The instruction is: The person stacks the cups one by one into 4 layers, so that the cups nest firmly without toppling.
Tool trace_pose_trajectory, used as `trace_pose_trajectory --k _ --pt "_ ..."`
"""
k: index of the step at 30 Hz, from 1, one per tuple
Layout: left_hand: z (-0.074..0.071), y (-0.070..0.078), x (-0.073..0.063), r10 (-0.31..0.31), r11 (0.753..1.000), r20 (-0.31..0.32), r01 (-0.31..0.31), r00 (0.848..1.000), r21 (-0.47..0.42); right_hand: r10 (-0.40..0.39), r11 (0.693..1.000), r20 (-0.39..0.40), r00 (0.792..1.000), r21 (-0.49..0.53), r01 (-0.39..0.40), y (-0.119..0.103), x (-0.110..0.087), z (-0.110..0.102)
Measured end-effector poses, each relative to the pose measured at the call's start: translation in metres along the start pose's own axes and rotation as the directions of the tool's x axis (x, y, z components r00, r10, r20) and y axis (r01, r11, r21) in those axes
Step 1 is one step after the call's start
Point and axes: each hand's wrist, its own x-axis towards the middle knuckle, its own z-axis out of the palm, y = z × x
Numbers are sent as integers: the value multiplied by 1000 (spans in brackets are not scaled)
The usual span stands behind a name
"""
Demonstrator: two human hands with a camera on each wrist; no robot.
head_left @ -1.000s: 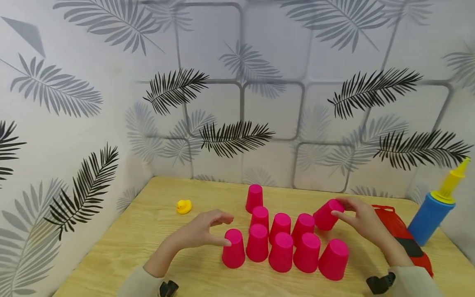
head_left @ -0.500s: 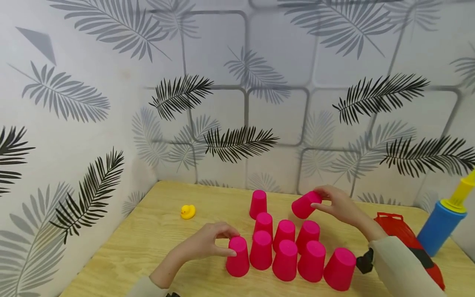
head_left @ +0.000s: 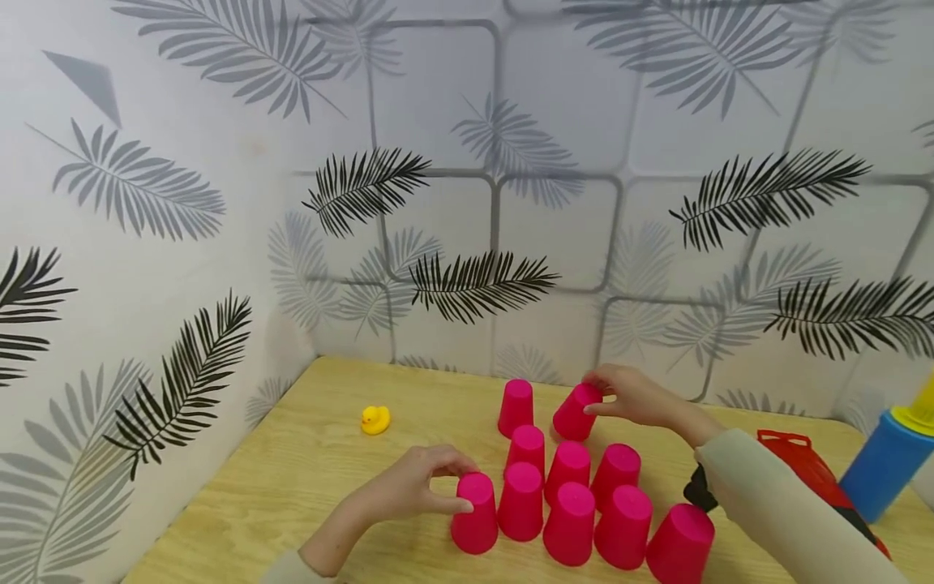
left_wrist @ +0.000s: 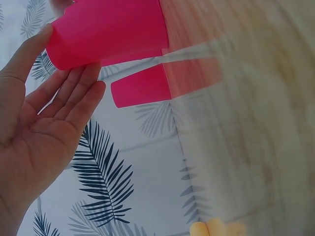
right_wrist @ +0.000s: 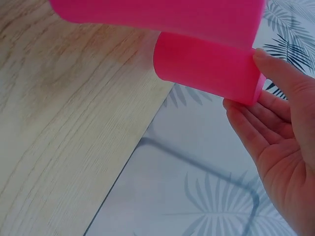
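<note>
Several pink plastic cups stand upside down in rows on the wooden table. My left hand (head_left: 421, 489) holds the leftmost front cup (head_left: 475, 519) near its top; in the left wrist view the thumb lies on one side of this cup (left_wrist: 108, 34) and the fingers on the other. At the back, my right hand (head_left: 633, 397) pinches another cup (head_left: 575, 415) by its upper end, slightly tilted, right of the rearmost standing cup (head_left: 516, 408). The right wrist view shows that pinched cup (right_wrist: 206, 66) between thumb and fingers.
A yellow toy duck (head_left: 375, 420) sits at the left of the table (head_left: 292, 454). On the right lie a red bag-like item (head_left: 810, 470) and a blue and yellow hand pump (head_left: 886, 462). A leaf-patterned wall (head_left: 452, 203) rises behind the table.
The right hand has carried its cup leftward and back, to beside the rearmost cup, and the cup has become more upright. The left hand has closed in on the leftmost front cup.
</note>
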Motion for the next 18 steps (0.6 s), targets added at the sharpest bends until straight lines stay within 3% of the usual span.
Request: trace_pose_trajectory --k 8,18 --pt "-2 -1 -4 8 1000 -8 -8 1000 28 -18 998 66 998 58 14 -2 21 13" --pt "-1 1 -3 -32 999 17 32 999 18 -43 995 74 996 88 36 -3 28 25"
